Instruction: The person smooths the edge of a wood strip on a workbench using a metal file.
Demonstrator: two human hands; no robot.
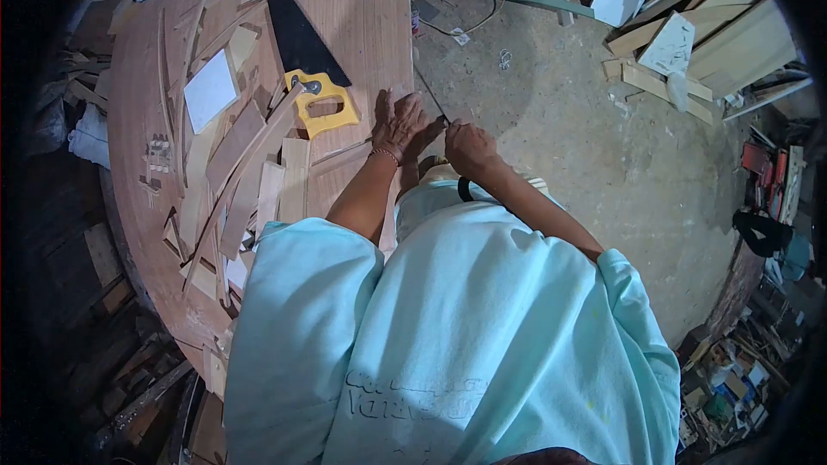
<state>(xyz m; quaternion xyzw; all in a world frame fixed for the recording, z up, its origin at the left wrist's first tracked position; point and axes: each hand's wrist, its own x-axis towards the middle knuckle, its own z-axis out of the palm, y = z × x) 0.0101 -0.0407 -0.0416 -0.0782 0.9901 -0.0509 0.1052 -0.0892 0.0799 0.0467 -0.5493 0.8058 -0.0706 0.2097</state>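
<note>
My left hand (398, 127) lies on the wooden table (376, 52) at its right edge, fingers stretched out and slightly apart. Under and beside its wrist is a thin strip of wood (342, 154). My right hand (471, 150) is closed around the near end of a long, thin, dark rod-like tool (430, 90), just off the table's edge. The tool points up and to the left, past my left fingertips. Its handle is hidden in my fist. A handsaw (303, 34) with a yellow handle rests flat on the table, left of my left hand.
Wood offcuts (245, 151) and a white board piece (211, 92) cover the table's left part. Across the concrete floor (594, 172), boards (732, 43) lean at the upper right. A green bar (517, 0) lies at the top. Clutter (732, 387) fills the lower right.
</note>
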